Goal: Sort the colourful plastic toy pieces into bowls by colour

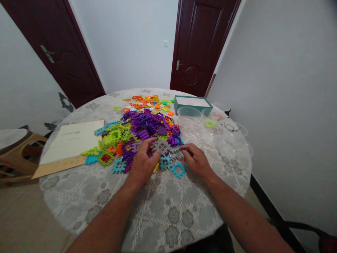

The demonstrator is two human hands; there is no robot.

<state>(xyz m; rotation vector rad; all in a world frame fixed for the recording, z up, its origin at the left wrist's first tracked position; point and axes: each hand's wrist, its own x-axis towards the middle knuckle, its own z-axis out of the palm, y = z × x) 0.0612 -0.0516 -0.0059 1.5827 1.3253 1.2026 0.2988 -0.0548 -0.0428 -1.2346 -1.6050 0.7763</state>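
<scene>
A grey interlocking plastic tile with a window-like lattice lies at the front of a heap of coloured tiles. My left hand has its thumb and fingers closed on the tile's left side. My right hand is pinched at the right edge of a second grey tile, close beside the first. A small white lattice piece shows between them. Just below are a teal window tile and a blue square frame. A yellow piece lies by my left thumb.
Purple tiles and green tiles form the heap, with orange pieces behind. A green box, clear plastic containers and glasses stand right. A paper sheet lies left on the round table.
</scene>
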